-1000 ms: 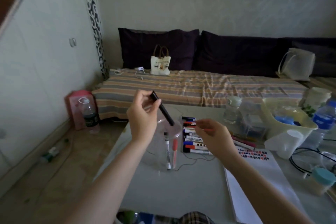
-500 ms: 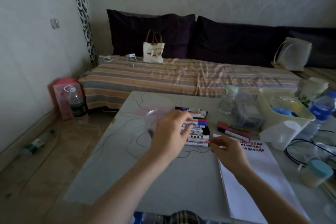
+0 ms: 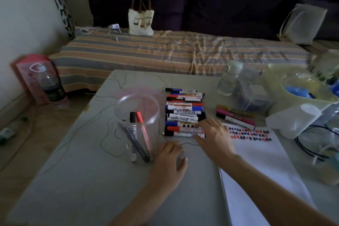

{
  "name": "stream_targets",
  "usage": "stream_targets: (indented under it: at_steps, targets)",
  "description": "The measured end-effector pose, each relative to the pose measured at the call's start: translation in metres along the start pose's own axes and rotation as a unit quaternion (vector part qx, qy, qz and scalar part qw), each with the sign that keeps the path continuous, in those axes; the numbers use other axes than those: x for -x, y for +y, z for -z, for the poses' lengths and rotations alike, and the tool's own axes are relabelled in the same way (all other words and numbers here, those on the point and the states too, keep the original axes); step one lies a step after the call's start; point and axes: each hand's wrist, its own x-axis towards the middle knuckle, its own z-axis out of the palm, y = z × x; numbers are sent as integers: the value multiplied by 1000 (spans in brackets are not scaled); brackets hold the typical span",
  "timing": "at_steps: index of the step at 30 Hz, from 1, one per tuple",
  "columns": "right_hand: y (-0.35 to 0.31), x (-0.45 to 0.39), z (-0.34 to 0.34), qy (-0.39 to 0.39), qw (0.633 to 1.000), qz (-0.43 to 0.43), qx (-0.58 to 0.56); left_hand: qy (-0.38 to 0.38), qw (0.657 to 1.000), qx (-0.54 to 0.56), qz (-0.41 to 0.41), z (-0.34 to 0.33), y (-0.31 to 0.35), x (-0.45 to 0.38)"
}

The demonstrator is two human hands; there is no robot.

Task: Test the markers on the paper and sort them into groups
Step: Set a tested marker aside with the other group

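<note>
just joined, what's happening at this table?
A person is sorting markers. The right hand reaches onto the near end of the marker row, fingers on the closest markers; none is lifted. The left hand rests empty on the table beside the clear jar, which holds a few markers. The paper has red and dark test marks along its top.

Grey table (image 3: 77,180) bears markers (image 3: 184,113), clear jar (image 3: 136,115), paper (image 3: 256,161).
</note>
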Motion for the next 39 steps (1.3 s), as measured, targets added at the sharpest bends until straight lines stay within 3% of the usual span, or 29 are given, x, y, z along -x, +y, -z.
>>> stream_targets:
  at_steps: [9,16,19,21,24,26,29,32,35,39]
  targets:
    - [0,-9,-22,27,1000,6,13,23,999,28,14,-2,1,-1]
    - [-3,-4,-12,51,995,82,39,20,999,41,21,-2,1,-1]
    - [3,9,6,85,991,91,-40,9,998,54,34,3,3,-2]
    - [12,30,18,72,987,40,-140,13,990,128,62,8,8,-3]
    - [26,66,27,-88,945,-106,-296,9,923,343,173,20,30,-12]
    - [32,80,29,-130,910,-147,-364,-20,872,439,215,20,47,-21]
    - [32,87,37,-120,895,-150,-402,-92,794,564,207,12,73,-31]
    - [32,85,47,-111,901,-162,-387,-94,738,637,200,5,83,-39]
    - [33,88,55,-77,917,-144,-364,-73,719,652,229,0,89,-42]
    - [32,97,55,75,972,-53,-218,-27,708,639,300,-7,99,-50]
